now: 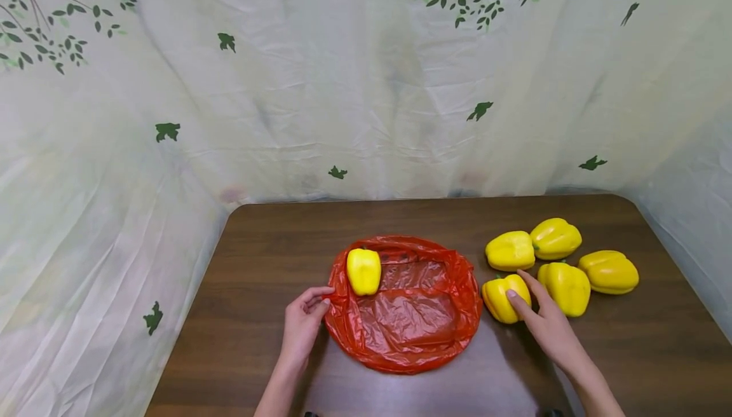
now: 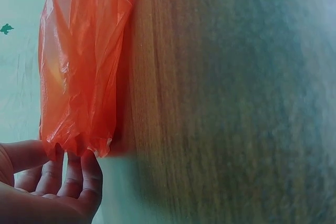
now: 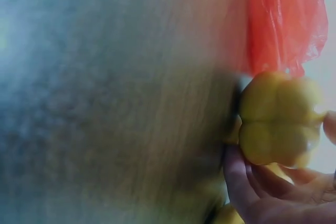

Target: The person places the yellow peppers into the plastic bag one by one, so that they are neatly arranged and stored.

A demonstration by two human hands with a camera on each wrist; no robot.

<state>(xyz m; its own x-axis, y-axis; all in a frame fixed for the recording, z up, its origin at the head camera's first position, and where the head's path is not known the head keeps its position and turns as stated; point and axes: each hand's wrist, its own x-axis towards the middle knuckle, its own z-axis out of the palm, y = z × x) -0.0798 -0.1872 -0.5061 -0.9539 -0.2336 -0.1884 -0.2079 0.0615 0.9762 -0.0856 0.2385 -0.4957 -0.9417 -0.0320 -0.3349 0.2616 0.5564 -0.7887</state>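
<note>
While the left hand pinches the red bag by its edge, seemingly to steady it, the right hand grips a yellow pepper just beside the bag.

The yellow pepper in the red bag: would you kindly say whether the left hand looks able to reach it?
Probably yes: the red bag is open above the pepper, near the left hand, which pinches the bag and might need to let go first.
</note>
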